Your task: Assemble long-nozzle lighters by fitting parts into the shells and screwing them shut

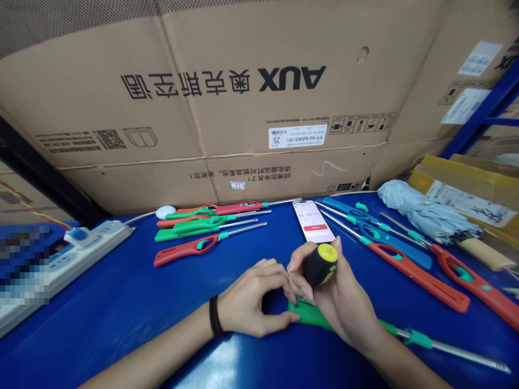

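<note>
A green long-necked lighter point(312, 316) lies across the blue table top in front of me, its metal tube pointing right. My right hand point(336, 292) is wrapped round a screwdriver point(318, 266) with a black and yellow handle. The screwdriver stands steeply over the lighter's handle end, and its tip is mostly hidden by my fingers. My left hand point(259, 297) has its fingers curled, thumb and fingertips pinching the end of the green handle. A teal trigger piece point(417, 339) sits around the metal tube.
At the left lie several red and green lighters point(186, 251); more red and blue ones point(417, 275) lie at the right. A phone point(314, 221) showing a timer is behind my hands. A power strip point(65, 270), folded umbrella point(430, 208) and large cardboard box point(227, 119) surround the table.
</note>
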Motion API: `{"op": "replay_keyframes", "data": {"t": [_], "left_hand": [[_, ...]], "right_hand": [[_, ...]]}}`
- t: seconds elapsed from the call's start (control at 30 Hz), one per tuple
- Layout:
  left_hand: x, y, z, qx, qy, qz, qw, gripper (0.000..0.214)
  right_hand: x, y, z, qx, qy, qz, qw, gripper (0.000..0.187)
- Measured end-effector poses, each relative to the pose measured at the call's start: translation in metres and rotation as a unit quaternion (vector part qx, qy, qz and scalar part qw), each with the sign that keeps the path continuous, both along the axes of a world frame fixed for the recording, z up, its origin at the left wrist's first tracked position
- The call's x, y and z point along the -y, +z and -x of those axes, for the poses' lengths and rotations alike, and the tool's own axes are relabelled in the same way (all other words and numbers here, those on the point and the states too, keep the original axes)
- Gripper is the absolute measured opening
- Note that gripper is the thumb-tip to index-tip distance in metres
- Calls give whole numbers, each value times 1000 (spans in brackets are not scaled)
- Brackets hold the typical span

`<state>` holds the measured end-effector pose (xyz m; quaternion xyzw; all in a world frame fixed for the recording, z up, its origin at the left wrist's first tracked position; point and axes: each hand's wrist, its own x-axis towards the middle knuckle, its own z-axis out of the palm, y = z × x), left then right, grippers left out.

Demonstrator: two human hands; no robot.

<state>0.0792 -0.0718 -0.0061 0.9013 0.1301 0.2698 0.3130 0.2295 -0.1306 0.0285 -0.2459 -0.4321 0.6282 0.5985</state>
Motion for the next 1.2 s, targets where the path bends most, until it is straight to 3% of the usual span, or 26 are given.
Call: {"op": "replay_keyframes", "data": {"t": [0.13,0.23,0.37,0.57,0.73,0.97,1.2], "left_hand": [[-1,-1,0,3,1,-6,1000,11],[-1,-1,-1,6,3,-22,1000,8],[0,-2,0,19,6,-90,996,10],[1,-7,1,-18,22,-166,986,18],[1,-9,1,-21,18,-189,981,15],[3,-7,2,-42,21,-179,983,16],[4,-4,0,-40,48,-178,982,48]], "right_hand": [[2,-1,0,9,-16,-48,999,42],[3,-2,-1,35,-14,-32,999,32],[3,-3,-1,35,-1,13,999,44],[2,-4,0,3,-4,2,1000,39],[4,3,-2,30,-6,11,999,41],[1,1,-1,-6,-19,9,1000,45],[0,5,1,-38,-25,40,998,47]]}}
